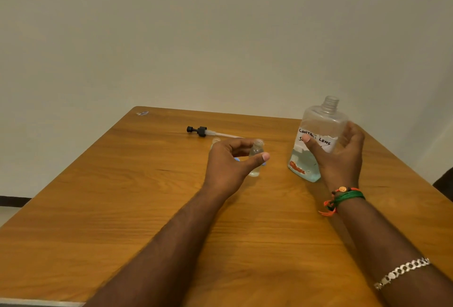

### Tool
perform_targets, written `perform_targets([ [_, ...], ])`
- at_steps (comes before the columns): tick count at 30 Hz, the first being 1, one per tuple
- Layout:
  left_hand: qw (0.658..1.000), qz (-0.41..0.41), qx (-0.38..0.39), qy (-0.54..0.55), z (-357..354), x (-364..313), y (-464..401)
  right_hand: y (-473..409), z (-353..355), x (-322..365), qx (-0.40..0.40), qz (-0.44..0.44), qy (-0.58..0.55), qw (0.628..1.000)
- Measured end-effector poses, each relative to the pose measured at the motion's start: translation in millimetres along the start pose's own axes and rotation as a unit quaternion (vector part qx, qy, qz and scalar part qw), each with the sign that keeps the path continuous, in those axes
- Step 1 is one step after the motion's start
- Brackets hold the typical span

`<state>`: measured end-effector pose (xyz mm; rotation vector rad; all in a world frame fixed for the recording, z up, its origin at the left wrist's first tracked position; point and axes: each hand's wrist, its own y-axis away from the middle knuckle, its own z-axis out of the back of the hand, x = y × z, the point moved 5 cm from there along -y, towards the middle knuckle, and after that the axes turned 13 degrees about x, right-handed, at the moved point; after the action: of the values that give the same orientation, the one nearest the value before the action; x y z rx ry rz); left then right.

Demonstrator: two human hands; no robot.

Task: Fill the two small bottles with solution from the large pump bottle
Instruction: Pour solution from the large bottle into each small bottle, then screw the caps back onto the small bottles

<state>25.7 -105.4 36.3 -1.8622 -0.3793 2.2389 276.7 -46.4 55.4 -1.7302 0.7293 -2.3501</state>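
The large clear bottle [318,125] stands at the right of the table with its neck uncapped. It has a handwritten label and blue solution low inside. My right hand [340,157] grips it, thumb on the label, fingers round its right side. A small clear bottle [256,152] stands uncapped left of it. My left hand [228,162] cups it loosely, with the thumb across its front and the fingers apart. The second small bottle [216,141] stands behind that hand, mostly hidden.
The black pump head with its white tube [200,131] lies on the wooden table [122,196] behind the small bottles. Bits of blue [236,159], possibly caps, show beside the left hand. A small scrap [143,113] lies at the far left corner. The wall is close behind.
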Motion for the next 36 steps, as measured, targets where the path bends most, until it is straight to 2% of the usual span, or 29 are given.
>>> perform_targets([
  [3,1.000,-0.001,-0.001,-0.004,0.7,-0.4,-0.6,14.9,5.2,31.4,-0.058,0.082,0.063,0.993],
  [6,1.000,-0.008,-0.011,-0.004,1.9,-0.6,-0.4,32.2,-4.6,61.3,-0.015,0.154,0.089,0.984],
  [11,1.000,-0.009,-0.018,-0.006,3.1,-1.0,-0.8,48.6,-17.8,74.5,0.035,0.215,0.127,0.968],
  [14,1.000,-0.006,-0.019,-0.012,3.8,0.6,-1.6,48.9,-32.4,63.9,0.164,0.154,0.085,0.971],
  [16,1.000,0.000,-0.018,-0.010,4.1,1.9,-1.4,52.7,-47.2,52.4,0.254,0.107,0.095,0.957],
  [18,1.000,-0.001,-0.022,-0.011,4.2,3.3,-2.0,57.5,-58.5,43.2,0.304,0.085,0.099,0.944],
  [22,0.999,-0.011,-0.027,-0.026,5.1,4.4,-3.4,58.9,-67.4,35.7,0.311,0.055,0.089,0.945],
  [30,0.999,0.024,-0.002,-0.046,1.1,5.0,-0.3,50.8,-85.9,20.9,0.319,0.017,0.040,0.947],
  [33,0.995,0.023,-0.031,-0.092,13.3,-0.1,0.9,45.0,-89.5,15.4,0.305,-0.006,0.048,0.951],
  [36,0.987,-0.019,-0.118,-0.110,29.0,-8.6,5.9,39.0,-96.6,10.8,0.283,-0.024,0.073,0.956],
])
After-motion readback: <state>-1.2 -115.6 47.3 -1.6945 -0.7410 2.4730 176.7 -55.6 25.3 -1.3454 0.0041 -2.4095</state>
